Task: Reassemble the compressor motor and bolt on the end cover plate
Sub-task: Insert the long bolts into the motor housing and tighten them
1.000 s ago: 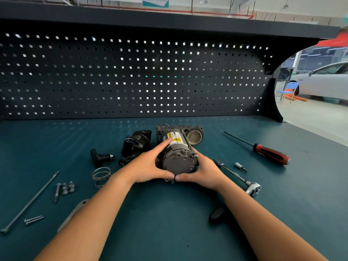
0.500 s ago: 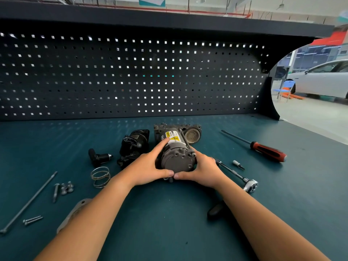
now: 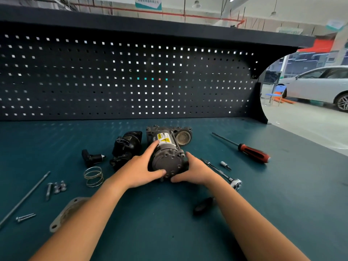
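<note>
With the left hand (image 3: 139, 172) and the right hand (image 3: 194, 171), grips the compressor motor (image 3: 167, 155) by its near round end, fingers curled round either side, thumbs nearly meeting under the face. Holds it lying on the worktop (image 3: 169, 232) near the centre, yellow label up. Just left of it: a black housing (image 3: 127, 147), a black elbow fitting (image 3: 91, 158), a wire spring (image 3: 93, 176). Toward the left edge: a long rod (image 3: 26, 194), short bolts (image 3: 58, 187), two screws (image 3: 25, 217). At the front left, half hidden by the forearm, probably the end cover plate (image 3: 64, 213) — well apart from the motor. To the right: a ratchet (image 3: 235, 183), a small bit (image 3: 225, 164) and, nearer the right edge, a red-handled screwdriver (image 3: 252, 150)
</note>
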`<state>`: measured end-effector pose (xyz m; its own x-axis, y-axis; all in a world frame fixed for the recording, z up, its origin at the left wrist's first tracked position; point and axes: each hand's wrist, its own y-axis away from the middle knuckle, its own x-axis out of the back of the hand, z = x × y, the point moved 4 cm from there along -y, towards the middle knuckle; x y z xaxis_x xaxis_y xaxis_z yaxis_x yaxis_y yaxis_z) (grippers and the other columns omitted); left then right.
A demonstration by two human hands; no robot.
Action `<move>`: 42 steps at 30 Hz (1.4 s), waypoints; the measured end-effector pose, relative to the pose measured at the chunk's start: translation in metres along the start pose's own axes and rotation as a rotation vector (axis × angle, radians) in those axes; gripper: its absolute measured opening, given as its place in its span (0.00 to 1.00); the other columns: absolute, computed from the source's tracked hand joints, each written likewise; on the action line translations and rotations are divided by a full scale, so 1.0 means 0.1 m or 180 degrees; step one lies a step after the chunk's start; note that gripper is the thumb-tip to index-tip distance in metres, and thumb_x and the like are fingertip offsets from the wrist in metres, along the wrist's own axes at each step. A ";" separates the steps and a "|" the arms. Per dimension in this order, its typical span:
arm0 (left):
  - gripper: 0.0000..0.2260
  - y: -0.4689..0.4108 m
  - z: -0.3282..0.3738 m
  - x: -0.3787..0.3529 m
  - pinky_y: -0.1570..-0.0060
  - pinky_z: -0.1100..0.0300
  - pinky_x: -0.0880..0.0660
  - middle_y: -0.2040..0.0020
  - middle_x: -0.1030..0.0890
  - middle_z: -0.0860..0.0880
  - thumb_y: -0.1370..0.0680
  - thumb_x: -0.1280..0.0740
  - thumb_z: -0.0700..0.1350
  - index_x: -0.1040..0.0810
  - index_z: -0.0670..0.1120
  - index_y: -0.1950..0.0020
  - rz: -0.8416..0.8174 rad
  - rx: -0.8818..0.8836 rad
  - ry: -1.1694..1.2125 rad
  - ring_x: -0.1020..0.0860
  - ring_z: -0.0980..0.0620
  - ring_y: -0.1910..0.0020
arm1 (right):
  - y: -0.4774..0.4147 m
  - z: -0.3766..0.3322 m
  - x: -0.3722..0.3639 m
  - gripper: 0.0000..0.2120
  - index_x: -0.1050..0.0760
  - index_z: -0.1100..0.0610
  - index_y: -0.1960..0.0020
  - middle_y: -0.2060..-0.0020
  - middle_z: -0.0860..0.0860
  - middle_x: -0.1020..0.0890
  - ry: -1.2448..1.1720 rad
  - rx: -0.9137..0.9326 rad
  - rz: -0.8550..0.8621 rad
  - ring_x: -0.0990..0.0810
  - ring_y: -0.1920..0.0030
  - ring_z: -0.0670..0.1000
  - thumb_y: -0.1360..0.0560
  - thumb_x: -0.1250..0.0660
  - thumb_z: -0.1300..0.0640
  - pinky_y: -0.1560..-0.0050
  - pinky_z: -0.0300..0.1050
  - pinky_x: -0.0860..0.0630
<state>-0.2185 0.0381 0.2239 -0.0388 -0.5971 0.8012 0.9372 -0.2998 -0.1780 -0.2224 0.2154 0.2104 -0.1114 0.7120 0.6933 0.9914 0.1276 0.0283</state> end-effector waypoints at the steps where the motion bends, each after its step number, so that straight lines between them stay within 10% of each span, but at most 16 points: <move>1: 0.41 0.02 0.03 0.03 0.50 0.62 0.26 0.40 0.22 0.49 0.28 0.31 0.57 0.57 0.63 0.25 0.0001 0.0027 -0.0246 0.22 0.53 0.48 | 0.04 0.01 0.12 0.44 0.46 0.56 0.24 0.35 0.52 0.29 0.0125 -0.0029 0.0163 0.31 0.33 0.53 0.33 0.26 0.52 0.34 0.44 0.35; 5: 0.32 0.17 0.34 0.29 0.65 0.65 0.35 0.54 0.25 0.53 0.26 0.33 0.54 0.46 0.56 0.27 0.0746 -0.0192 -0.0532 0.29 0.58 0.63 | 0.31 0.27 0.79 0.19 0.27 0.59 0.38 0.48 0.54 0.22 0.0715 -0.0220 0.1576 0.24 0.45 0.55 0.27 0.34 0.54 0.50 0.43 0.30; 9: 0.11 0.54 0.77 0.22 0.68 0.64 0.34 0.67 0.26 0.55 0.27 0.35 0.55 0.31 0.55 0.48 0.0968 -0.0483 0.0004 0.28 0.60 0.70 | 0.40 0.66 0.89 0.17 0.27 0.60 0.62 0.62 0.55 0.21 0.1101 -0.0885 0.1209 0.23 0.57 0.57 0.27 0.34 0.46 0.63 0.43 0.32; 14: 0.24 0.87 0.96 -0.63 0.50 0.54 0.31 0.44 0.25 0.50 0.26 0.42 0.67 0.33 0.51 0.40 -0.0606 -0.0500 -0.1662 0.25 0.44 0.45 | 0.31 0.67 0.72 0.11 0.26 0.58 0.61 0.64 0.53 0.25 0.0871 -0.0776 0.0949 0.25 0.59 0.55 0.29 0.30 0.50 0.62 0.41 0.32; 22: 0.14 0.92 0.86 -0.21 0.54 0.57 0.32 0.45 0.23 0.56 0.22 0.45 0.60 0.32 0.54 0.43 0.0610 -0.0589 -0.1958 0.24 0.51 0.46 | 0.46 0.26 0.70 0.11 0.26 0.64 0.63 0.72 0.54 0.23 -0.0845 -0.0033 0.1257 0.28 0.72 0.51 0.25 0.36 0.58 0.73 0.37 0.34; 26: 0.13 1.17 0.93 0.34 0.65 0.65 0.29 0.63 0.21 0.58 0.28 0.41 0.60 0.24 0.56 0.52 0.1397 -0.1406 -0.1056 0.24 0.61 0.64 | 0.61 0.03 0.57 0.07 0.27 0.58 0.58 0.81 0.48 0.27 -0.2217 -0.0109 0.0921 0.34 0.78 0.48 0.25 0.40 0.57 0.75 0.38 0.39; 35: 0.06 1.52 0.96 0.34 0.54 0.67 0.24 0.57 0.17 0.55 0.28 0.38 0.49 0.23 0.57 0.55 0.1886 -0.1855 0.1257 0.18 0.55 0.56 | 0.78 -0.28 -0.16 0.11 0.30 0.59 0.55 0.79 0.51 0.23 -0.2843 -0.0107 -0.0080 0.27 0.79 0.50 0.19 0.47 0.57 0.78 0.35 0.34; 42: 0.22 1.30 1.09 0.09 0.73 0.66 0.28 0.82 0.31 0.52 0.43 0.27 0.70 0.24 0.51 0.71 0.0885 -0.1226 0.3741 0.28 0.54 0.82 | 0.85 -0.33 -0.34 0.10 0.31 0.59 0.53 0.79 0.52 0.23 -0.3087 -0.0124 -0.0372 0.26 0.80 0.49 0.20 0.50 0.57 0.75 0.37 0.34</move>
<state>-0.0596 0.0744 0.2703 -0.3259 -0.9135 -0.2433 0.8098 -0.1369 -0.5706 -0.1320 0.1789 0.2129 -0.1995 0.9575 -0.2081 0.9702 0.2228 0.0951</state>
